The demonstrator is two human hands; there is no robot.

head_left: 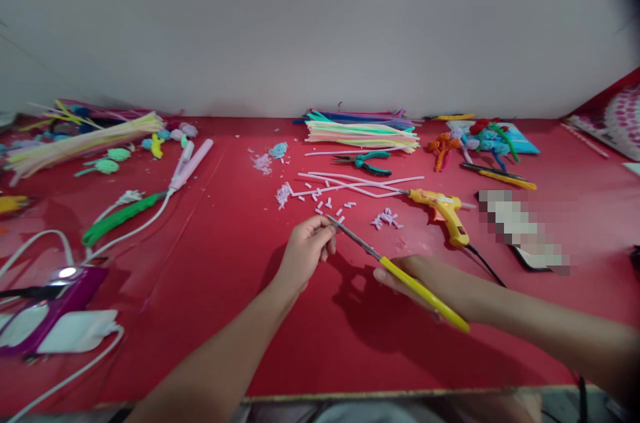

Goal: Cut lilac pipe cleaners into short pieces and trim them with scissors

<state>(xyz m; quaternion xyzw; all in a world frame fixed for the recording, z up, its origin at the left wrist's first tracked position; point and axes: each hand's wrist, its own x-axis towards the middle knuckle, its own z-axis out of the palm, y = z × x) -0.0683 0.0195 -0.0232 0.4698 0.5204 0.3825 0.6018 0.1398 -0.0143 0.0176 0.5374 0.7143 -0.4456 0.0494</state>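
Observation:
My left hand (311,244) is closed in a pinch above the red table, thumb against forefinger, on a short lilac pipe cleaner piece (341,219) that is mostly hidden. Yellow-handled scissors (417,291) are gripped in my right hand (425,276), their blades reaching left to the left fingertips. Just beyond lie several cut lilac pipe cleaner bits (329,203), a small bunch of folded lilac pieces (387,218) and a heap of lilac fluff (284,195). Long lilac pipe cleaners (360,187) cross one another behind these.
A yellow glue gun (440,203) lies near my right hand, with a phone (525,229) beyond. Teal pliers (370,161) and bundled pipe cleaners (363,133) are at the back. Leftward are a green-handled tool (123,218), a pink styling iron (193,166) and a purple power strip (75,293).

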